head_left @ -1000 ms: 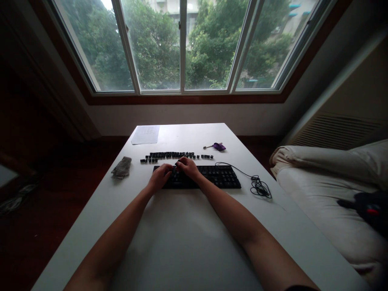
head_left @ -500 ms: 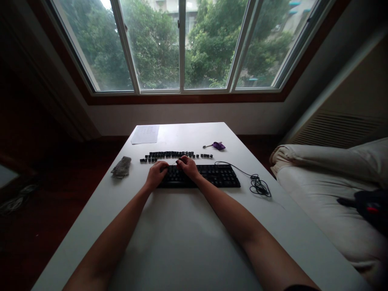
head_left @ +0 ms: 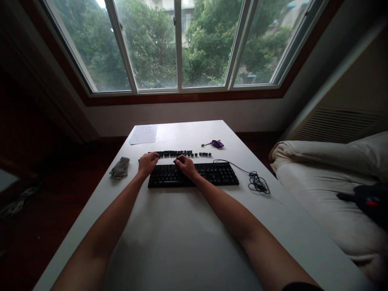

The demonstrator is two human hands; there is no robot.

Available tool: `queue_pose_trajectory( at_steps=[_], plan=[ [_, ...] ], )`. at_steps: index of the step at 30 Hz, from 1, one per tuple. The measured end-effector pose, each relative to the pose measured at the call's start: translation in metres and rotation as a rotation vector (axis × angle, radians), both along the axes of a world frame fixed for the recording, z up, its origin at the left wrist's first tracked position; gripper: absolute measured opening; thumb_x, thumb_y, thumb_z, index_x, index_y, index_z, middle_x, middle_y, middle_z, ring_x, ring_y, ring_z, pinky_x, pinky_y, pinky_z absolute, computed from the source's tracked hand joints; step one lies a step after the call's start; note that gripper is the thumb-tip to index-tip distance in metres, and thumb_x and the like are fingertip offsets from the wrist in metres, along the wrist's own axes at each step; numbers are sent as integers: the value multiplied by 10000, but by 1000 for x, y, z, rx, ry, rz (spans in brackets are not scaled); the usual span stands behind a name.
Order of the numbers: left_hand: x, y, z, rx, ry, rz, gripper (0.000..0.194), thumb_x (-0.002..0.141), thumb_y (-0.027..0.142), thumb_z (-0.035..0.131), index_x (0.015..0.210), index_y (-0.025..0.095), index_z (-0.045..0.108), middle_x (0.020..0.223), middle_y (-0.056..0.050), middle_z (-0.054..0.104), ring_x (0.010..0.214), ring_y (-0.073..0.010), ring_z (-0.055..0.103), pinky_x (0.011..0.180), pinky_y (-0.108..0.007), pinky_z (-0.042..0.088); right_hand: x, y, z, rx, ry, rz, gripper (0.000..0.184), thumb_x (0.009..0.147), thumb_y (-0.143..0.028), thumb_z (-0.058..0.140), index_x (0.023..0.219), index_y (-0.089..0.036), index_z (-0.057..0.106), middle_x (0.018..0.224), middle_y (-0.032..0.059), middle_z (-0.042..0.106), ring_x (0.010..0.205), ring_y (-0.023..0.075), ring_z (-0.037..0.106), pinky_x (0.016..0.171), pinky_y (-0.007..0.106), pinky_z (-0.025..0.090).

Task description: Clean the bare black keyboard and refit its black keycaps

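A black keyboard [head_left: 169, 178] lies across the white table. Over its upper edge, my right hand [head_left: 186, 166] is closed in a pinch on a small dark tool with a thin wire, which looks like a keycap puller [head_left: 176, 161]. My left hand [head_left: 148, 163] is beyond the keyboard's upper left corner, at the left end of the rows of loose black keycaps [head_left: 172, 153]. Its fingers are drawn together; whatever they hold is too small to make out. The left hand hides part of the keycap rows.
A grey cloth [head_left: 120, 168] lies at the table's left edge, and a paper sheet [head_left: 143, 134] at the far left corner. Toward the far right is a purple item with a brush-like handle [head_left: 217, 144]. The keyboard's coiled cable [head_left: 258, 182] rests on the right, near a pale sofa [head_left: 312, 169].
My left hand has moved left and slightly away, off the keyboard to the loose keycaps. My right hand stays over the keyboard, still pinching the small tool. The view has shifted slightly.
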State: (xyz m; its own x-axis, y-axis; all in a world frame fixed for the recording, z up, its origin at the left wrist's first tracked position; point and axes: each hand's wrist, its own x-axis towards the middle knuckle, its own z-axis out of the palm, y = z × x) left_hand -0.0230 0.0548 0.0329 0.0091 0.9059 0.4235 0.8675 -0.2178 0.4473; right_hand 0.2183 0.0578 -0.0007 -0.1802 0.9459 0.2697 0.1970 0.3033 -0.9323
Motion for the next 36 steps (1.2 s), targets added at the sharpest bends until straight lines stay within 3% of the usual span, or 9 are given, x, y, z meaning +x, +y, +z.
queue_pose_trajectory(
  at_steps=[4,10,17,36],
  plan=[
    [-7,20,3,-59,92,72,211,815,328,621,975,269,744,992,-35,735,1034,-272,587,930,-405,439,1,-1,1,18,-14,-1,258,851,-472,583,841,-216,616,695,5,687,666,177,661,663,292,514],
    [-13,34,-9,-149,201,111,199,791,371,634,915,284,764,1087,-48,696,1064,-284,528,892,-389,421,1,-1,-1,28,-20,3,259,853,-467,583,851,-212,626,695,4,687,654,167,656,657,279,506],
    [-8,40,-19,-143,242,133,207,797,394,630,917,303,771,1084,-75,659,1074,-311,496,892,-417,412,1,-1,-2,29,-21,13,243,857,-453,590,853,-214,631,702,6,693,654,169,657,649,277,505],
    [0,36,-21,-140,240,126,203,819,336,597,921,299,768,1069,-95,661,1079,-335,484,904,-452,396,2,-2,0,56,-53,16,223,863,-442,585,847,-225,633,691,-4,682,654,167,648,661,278,503]
  ],
)
